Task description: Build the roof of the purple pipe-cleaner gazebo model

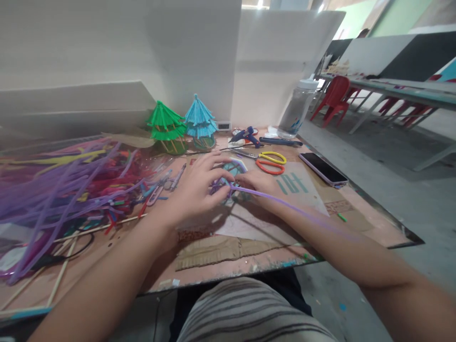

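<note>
My left hand [205, 183] is closed on a purple pipe cleaner [261, 194], pinching it near a small bluish round piece [233, 167] at the middle of the table. From the pinch the pipe cleaner trails right, over my right forearm. My right hand [254, 183] lies against the right side of the round piece, its fingers bent inward and partly hidden, so what they grip cannot be made out. Under both hands is a pale sheet [299, 199] with green marks, on top of cardboard [213, 251].
Scissors [271, 163], a glue gun [246, 136], a phone [323, 168] and a bottle [297, 109] lie or stand beyond and right. Green [166, 121] and blue [200, 118] tiered models stand behind. Purple pipe cleaners [53, 185] heap at left, near sticks [62, 270].
</note>
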Motion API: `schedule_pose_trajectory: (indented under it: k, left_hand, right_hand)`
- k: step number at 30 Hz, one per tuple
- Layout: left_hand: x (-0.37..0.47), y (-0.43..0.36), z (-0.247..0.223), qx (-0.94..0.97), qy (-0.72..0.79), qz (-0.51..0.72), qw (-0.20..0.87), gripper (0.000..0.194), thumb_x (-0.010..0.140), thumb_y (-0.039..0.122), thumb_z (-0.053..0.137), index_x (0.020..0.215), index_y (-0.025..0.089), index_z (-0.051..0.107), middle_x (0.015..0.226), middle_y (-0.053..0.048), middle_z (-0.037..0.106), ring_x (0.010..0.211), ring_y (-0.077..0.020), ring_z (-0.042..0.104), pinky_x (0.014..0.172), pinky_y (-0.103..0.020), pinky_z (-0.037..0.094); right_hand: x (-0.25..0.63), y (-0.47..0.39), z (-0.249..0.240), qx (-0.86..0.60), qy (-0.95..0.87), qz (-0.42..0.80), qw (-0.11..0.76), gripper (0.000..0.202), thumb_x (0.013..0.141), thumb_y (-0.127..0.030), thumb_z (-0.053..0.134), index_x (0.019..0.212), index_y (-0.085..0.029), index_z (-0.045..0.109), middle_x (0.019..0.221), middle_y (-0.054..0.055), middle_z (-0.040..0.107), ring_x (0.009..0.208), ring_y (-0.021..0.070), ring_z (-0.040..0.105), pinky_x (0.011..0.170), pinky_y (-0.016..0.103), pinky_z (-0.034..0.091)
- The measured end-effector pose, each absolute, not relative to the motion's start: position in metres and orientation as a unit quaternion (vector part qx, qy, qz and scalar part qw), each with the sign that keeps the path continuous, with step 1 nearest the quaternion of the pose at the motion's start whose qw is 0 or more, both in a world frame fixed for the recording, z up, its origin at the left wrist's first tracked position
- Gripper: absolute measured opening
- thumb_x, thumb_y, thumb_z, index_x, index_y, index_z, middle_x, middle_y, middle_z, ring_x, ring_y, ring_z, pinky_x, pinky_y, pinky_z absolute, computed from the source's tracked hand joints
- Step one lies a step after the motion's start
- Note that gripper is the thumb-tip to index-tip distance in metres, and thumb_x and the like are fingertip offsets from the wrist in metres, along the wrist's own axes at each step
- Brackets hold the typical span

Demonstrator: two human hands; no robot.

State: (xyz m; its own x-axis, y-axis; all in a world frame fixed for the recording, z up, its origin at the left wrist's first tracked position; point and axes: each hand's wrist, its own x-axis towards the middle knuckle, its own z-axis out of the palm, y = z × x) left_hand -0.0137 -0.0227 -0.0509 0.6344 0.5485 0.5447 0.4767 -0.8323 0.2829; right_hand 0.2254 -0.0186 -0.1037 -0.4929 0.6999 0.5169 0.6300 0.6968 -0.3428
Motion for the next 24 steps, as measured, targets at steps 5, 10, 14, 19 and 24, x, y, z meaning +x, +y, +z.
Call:
schedule_pose_trajectory:
  k: [5, 10, 14, 19, 24]
  left_hand:
    - [-0.0122, -0.0226, -0.0518, 0.902, 0.290, 0.314, 0.062, 0.011, 0.092, 0.027, 0.062, 0.098, 0.026, 0.072, 0.142, -0.004, 0.063, 0.147, -0.0283, 0.044, 0.125, -0.054, 0.033]
    - [-0.0117, -0.0206, -0.0550, 0.901, 0.283, 0.325, 0.053, 0.010, 0.092, 0.027, 0.062, 0.098, 0.026, 0.070, 0.139, -0.005, 0.064, 0.143, -0.0280, 0.048, 0.122, -0.053, 0.037]
    - [-0.0110, -0.0186, -0.0564, 0.900, 0.266, 0.340, 0.069, 0.008, 0.092, 0.025, 0.063, 0.097, 0.024, 0.069, 0.137, -0.007, 0.065, 0.137, -0.0265, 0.054, 0.119, -0.050, 0.040]
    - [-0.0099, -0.0171, -0.0595, 0.894, 0.262, 0.356, 0.075, 0.010, 0.095, 0.025, 0.063, 0.103, 0.025, 0.068, 0.136, -0.007, 0.065, 0.135, -0.0242, 0.055, 0.119, -0.046, 0.041]
    - [-0.0101, -0.0190, -0.0579, 0.864, 0.291, 0.402, 0.079, 0.027, 0.100, 0.032, 0.060, 0.126, 0.026, 0.063, 0.141, -0.008, 0.061, 0.136, -0.0235, 0.054, 0.117, -0.044, 0.041]
  right_hand:
    - [0.2246, -0.0200, -0.1033, -0.385, -0.867, 0.054, 0.311, 0.020, 0.097, -0.027, 0.057, 0.104, -0.021, 0.075, 0.091, 0.006, 0.076, 0.084, 0.0210, 0.066, 0.078, 0.032, 0.046]
    - [0.2249, -0.0204, -0.1043, -0.386, -0.870, 0.049, 0.305, 0.022, 0.098, -0.030, 0.056, 0.106, -0.021, 0.075, 0.094, 0.006, 0.077, 0.086, 0.0201, 0.067, 0.078, 0.031, 0.047]
    - [0.2263, -0.0201, -0.1068, -0.386, -0.863, 0.041, 0.322, 0.025, 0.100, -0.031, 0.054, 0.110, -0.020, 0.075, 0.094, 0.007, 0.077, 0.086, 0.0207, 0.068, 0.078, 0.032, 0.048]
    - [0.2262, -0.0206, -0.1086, -0.393, -0.858, 0.054, 0.326, 0.025, 0.098, -0.035, 0.058, 0.111, -0.021, 0.075, 0.095, 0.008, 0.077, 0.088, 0.0231, 0.069, 0.082, 0.035, 0.050]
    - [0.2192, -0.0206, -0.1041, -0.456, -0.790, 0.145, 0.384, 0.026, 0.098, -0.029, 0.053, 0.105, -0.024, 0.076, 0.097, 0.006, 0.078, 0.085, 0.0223, 0.069, 0.078, 0.034, 0.050]
